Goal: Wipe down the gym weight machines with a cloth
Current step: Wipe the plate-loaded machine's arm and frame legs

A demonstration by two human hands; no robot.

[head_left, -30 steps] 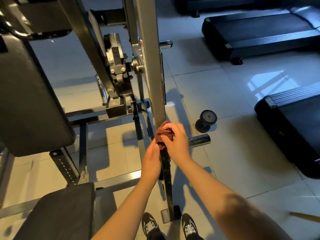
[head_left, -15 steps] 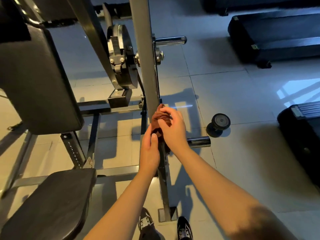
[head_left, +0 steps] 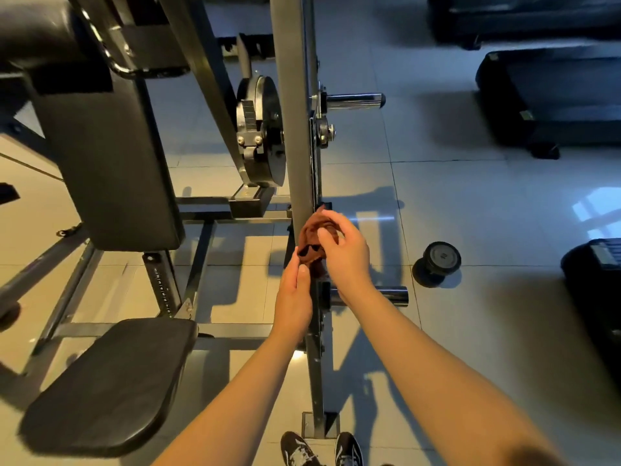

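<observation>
A grey upright post of the weight machine runs up the middle of the head view. A bunched brown cloth sits against the post's lower part. My right hand curls its fingers over the cloth from the right. Just below, my left hand pinches the cloth's lower edge between thumb and fingers. The back of the cloth is hidden behind the post and my fingers.
A black back pad and seat pad stand at the left. A weight plate and chrome pegs flank the post. A dumbbell lies on the tiled floor at right, treadmills beyond. My shoes are by the post's foot.
The camera has come closer and the view has tilted. Both hands with the cloth have moved slightly up the post; my right fingers have loosened over the cloth.
</observation>
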